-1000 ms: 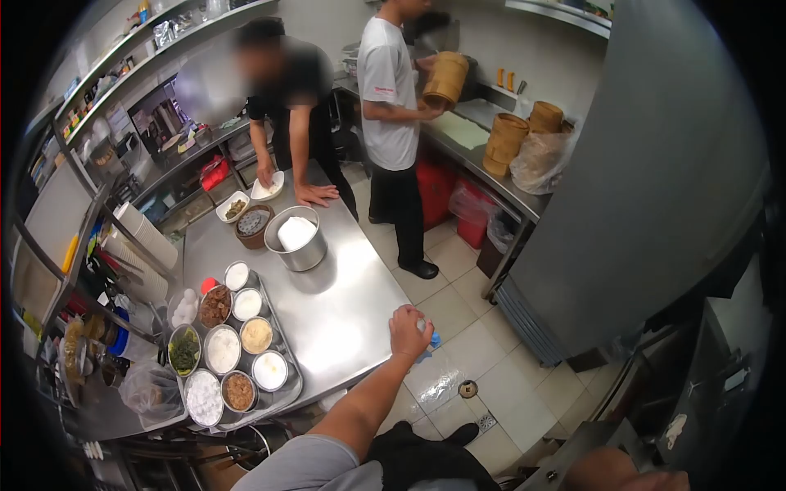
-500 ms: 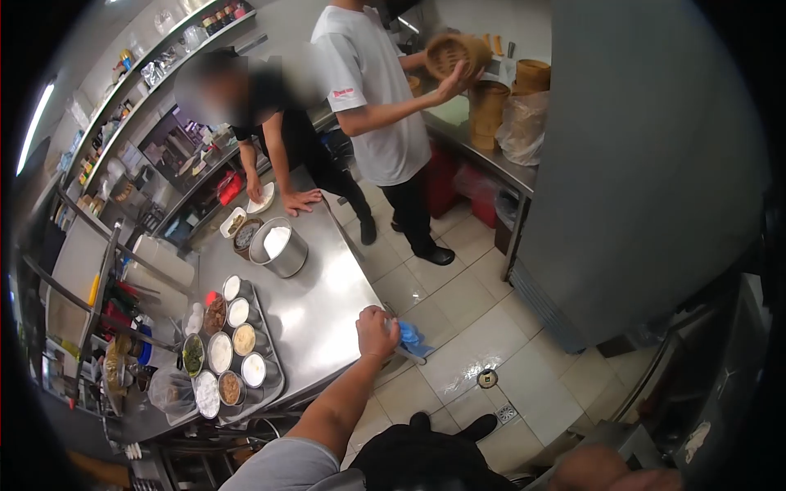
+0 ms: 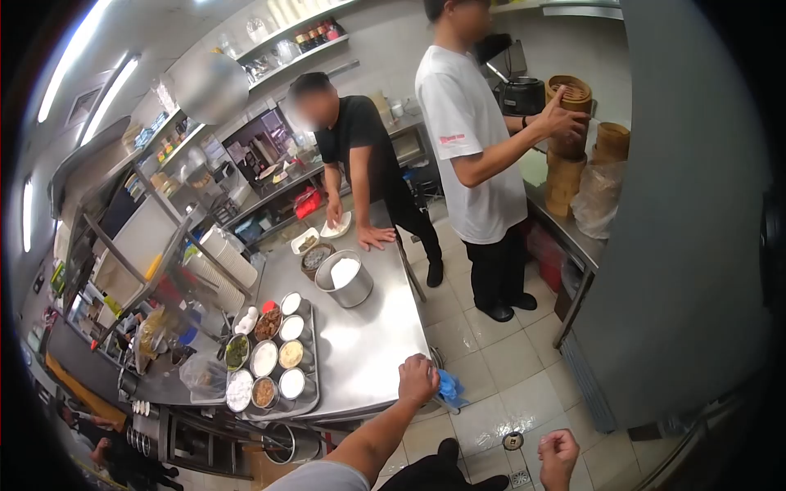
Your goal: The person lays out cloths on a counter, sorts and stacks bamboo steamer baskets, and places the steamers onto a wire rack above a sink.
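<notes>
My left hand (image 3: 419, 378) is closed at the near right corner of the steel table (image 3: 372, 344), its fingers curled. Crumpled blue material (image 3: 451, 389) hangs right beside it; whether my fingers grip it is hidden. My right hand (image 3: 558, 460) hovers above the tiled floor with its fingers curled in, and nothing shows in it. To the left of my left arm, a metal tray (image 3: 304, 403) carries several steel tubs of white, yellow, brown and green food. Farther back stands a large steel pot (image 3: 344, 296) with white contents.
A person in black (image 3: 360, 135) leans on the table's far end, one hand at a white plate (image 3: 336, 226). Another in a white shirt (image 3: 471, 155) handles bamboo steamers (image 3: 567, 96). A grey panel (image 3: 696, 245) rises on the right; a rack (image 3: 155, 245) stands left.
My view has tilted up and turned left. My right hand, blurred at the bottom edge before, now shows clearly. The white-shirted person's tilted steamer is now upright on the stack.
</notes>
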`<state>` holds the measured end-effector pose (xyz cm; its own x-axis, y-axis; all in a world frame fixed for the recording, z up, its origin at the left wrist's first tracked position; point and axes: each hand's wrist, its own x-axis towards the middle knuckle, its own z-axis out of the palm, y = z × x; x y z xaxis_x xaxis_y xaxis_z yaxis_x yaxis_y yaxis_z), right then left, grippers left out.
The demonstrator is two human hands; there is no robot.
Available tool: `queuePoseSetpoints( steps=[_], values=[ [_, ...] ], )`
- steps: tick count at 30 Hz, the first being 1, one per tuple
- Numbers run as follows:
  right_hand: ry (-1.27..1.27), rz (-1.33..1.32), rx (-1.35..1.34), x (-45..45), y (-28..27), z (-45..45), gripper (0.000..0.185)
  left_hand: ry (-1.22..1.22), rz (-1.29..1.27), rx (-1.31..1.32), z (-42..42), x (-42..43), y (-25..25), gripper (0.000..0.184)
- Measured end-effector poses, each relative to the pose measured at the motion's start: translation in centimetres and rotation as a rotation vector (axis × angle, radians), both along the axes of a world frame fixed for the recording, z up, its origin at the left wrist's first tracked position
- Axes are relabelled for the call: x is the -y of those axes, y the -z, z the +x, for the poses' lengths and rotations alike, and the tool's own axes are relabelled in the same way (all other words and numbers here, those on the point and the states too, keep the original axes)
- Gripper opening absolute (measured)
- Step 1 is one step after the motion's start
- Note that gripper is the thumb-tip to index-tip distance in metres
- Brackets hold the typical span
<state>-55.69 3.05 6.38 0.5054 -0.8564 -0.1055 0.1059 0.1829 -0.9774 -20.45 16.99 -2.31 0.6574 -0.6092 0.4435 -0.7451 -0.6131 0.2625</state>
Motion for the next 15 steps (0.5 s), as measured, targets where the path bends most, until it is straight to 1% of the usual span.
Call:
queuePoseSetpoints(
  steps=[2,3,4,6,7,9,12,15],
  values=[
    [-0.102,0.007,-0.123,0.0,1.5,1.0,0.012,0.007,-0.015,-0.016,0.3,0.0,0.4,0.023],
    [-0.099,-0.03,-0.149,-0.1,1.6,1.7,0.011,0.035,-0.075,-0.014,0.5,0.1,0.9,0.023],
    [-0.1,-0.068,-0.178,-0.2,1.3,2.6,0.012,0.017,-0.026,-0.046,0.4,0.1,0.8,0.021],
    [-0.212,-0.039,-0.195,0.2,-0.1,3.2,0.018,0.015,-0.02,-0.014,-0.1,0.4,0.0,0.021],
    [-0.188,-0.039,-0.206,0.1,-1.3,3.3,0.018,0.034,-0.042,-0.005,-0.2,0.4,-0.4,0.021],
    [-0.242,-0.16,-0.244,0.6,-3.4,3.3,0.017,0.024,-0.046,0.005,-0.2,0.4,-0.3,0.023],
    [-0.209,-0.191,-0.271,0.8,-3.0,1.6,0.016,0.013,-0.038,-0.015,-0.5,0.5,-0.8,0.023],
    [-0.19,-0.224,-0.326,1.1,-3.9,-0.6,0.018,0.012,-0.017,-0.017,-0.8,0.4,-1.3,0.023]
  ],
)
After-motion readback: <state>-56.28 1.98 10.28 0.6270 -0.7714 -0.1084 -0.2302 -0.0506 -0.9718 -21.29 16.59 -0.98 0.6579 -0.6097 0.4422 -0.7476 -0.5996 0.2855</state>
